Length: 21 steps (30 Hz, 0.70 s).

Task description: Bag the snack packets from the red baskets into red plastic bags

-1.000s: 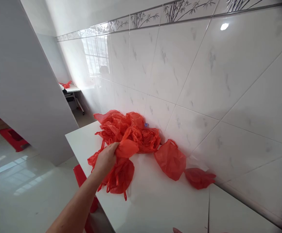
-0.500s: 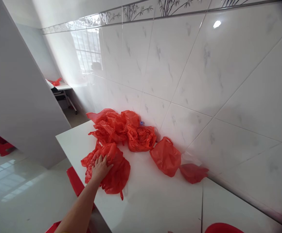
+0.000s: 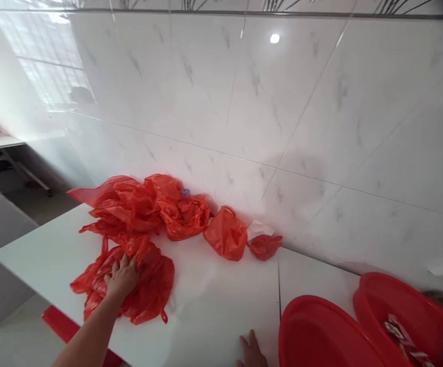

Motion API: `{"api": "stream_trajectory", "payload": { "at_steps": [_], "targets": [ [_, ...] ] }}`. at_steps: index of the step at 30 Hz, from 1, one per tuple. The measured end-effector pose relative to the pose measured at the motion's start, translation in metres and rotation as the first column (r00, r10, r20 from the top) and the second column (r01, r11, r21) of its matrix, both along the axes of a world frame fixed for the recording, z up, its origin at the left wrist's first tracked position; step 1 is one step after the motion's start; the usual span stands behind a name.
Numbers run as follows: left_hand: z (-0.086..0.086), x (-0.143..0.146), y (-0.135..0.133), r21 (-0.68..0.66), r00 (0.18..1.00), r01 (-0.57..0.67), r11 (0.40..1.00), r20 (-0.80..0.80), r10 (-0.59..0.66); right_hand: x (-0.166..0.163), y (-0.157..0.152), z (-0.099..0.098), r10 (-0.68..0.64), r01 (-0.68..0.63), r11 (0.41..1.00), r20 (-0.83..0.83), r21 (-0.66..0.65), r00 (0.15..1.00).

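Note:
My left hand rests with spread fingers on a crumpled heap of red plastic bags near the table's front left. The fingertips press into the folds and are partly covered by the film. At the bottom edge my right hand is only partly in view, its fingers apart over the white table, holding nothing that shows. Behind the heap, against the wall, lies a larger pile of red bags. To its right come another bunched red bag, a puffed one and a small one.
Two red plastic basins stand at the right; the farther basin has a printed wrapper inside. A blue cap shows by the tiled wall. A red stool is below the table's front edge.
My view has swung to the right, bringing both basins into sight. My right hand has come in at the bottom. My left hand stays on the heap of bags.

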<state>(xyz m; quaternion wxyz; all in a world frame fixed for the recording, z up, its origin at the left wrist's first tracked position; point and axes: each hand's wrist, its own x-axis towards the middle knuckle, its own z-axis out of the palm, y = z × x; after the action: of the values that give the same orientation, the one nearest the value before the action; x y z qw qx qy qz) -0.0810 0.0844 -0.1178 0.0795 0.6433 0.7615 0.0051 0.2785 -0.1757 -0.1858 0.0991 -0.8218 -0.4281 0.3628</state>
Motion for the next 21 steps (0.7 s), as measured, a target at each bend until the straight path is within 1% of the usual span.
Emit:
{"api": "stream_trajectory", "payload": {
  "at_steps": [1,4,6,7,9,10,11,12,14,15,16,17,18,19,20,21],
  "targets": [
    [-0.001,-0.001,0.001,0.004,1.0,0.009,1.0,-0.005,-0.009,0.001,0.0,-0.001,-0.008,0.008,1.0,-0.011,-0.005,1.0],
    [-0.004,-0.005,0.001,0.007,0.999,0.013,1.0,-0.042,-0.013,0.0,-0.003,0.002,-0.045,0.047,0.998,-0.038,0.049,0.998],
    [-0.003,-0.005,-0.002,0.015,0.998,-0.012,1.0,-0.069,0.013,-0.002,-0.005,0.007,-0.06,0.063,0.996,-0.039,0.067,0.997],
    [-0.001,-0.002,-0.005,0.047,0.997,-0.04,0.998,-0.071,0.043,-0.004,-0.006,0.009,-0.066,0.068,0.995,-0.039,0.069,0.997],
    [0.008,0.009,-0.014,0.176,0.992,-0.114,0.978,-0.026,0.12,-0.006,-0.007,0.011,-0.078,0.08,0.995,-0.035,0.061,0.996],
    [0.013,0.017,-0.02,0.258,0.989,-0.146,0.955,0.018,0.147,-0.008,-0.007,0.011,-0.081,0.082,0.995,-0.027,0.052,0.996],
    [0.019,0.027,-0.026,0.332,0.985,-0.17,0.928,0.067,0.157,-0.009,-0.007,0.011,-0.079,0.08,0.996,-0.015,0.039,0.997],
    [0.024,0.039,-0.033,0.384,0.987,-0.156,0.91,0.1,0.127,-0.01,-0.007,0.01,-0.076,0.076,0.997,-0.001,0.03,0.997],
    [0.027,0.064,-0.046,0.465,0.995,-0.054,0.884,0.104,0.006,-0.011,-0.006,0.008,-0.074,0.074,0.997,0.018,0.026,0.997],
    [0.024,0.077,-0.052,0.476,0.996,0.022,0.879,0.068,-0.062,-0.012,-0.006,0.007,-0.081,0.081,0.996,0.02,0.034,0.996],
    [0.017,0.09,-0.058,0.458,0.99,0.113,0.882,0.02,-0.137,-0.012,-0.006,0.006,-0.096,0.095,0.994,0.018,0.045,0.995],
    [0.008,0.103,-0.065,0.407,0.973,0.221,0.886,-0.034,-0.227,-0.012,-0.006,0.006,-0.11,0.109,0.992,0.013,0.055,0.994],
    [-0.004,0.114,-0.072,0.313,0.937,0.348,0.884,-0.078,-0.341,-0.012,-0.006,0.005,-0.117,0.116,0.991,0.008,0.062,0.993],
    [-0.017,0.125,-0.081,0.194,0.883,0.469,0.862,-0.098,-0.459,-0.012,-0.006,0.005,-0.116,0.115,0.991,0.005,0.063,0.993],
    [-0.031,0.134,-0.091,0.05,0.811,0.584,0.81,-0.081,-0.579,-0.012,-0.006,0.005,-0.117,0.117,0.991,0.006,0.068,0.993],
    [-0.043,0.142,-0.101,-0.101,0.747,0.658,0.746,-0.032,-0.664,-0.012,-0.006,0.005,-0.112,0.111,0.992,0.011,0.065,0.994]
  ]
}}
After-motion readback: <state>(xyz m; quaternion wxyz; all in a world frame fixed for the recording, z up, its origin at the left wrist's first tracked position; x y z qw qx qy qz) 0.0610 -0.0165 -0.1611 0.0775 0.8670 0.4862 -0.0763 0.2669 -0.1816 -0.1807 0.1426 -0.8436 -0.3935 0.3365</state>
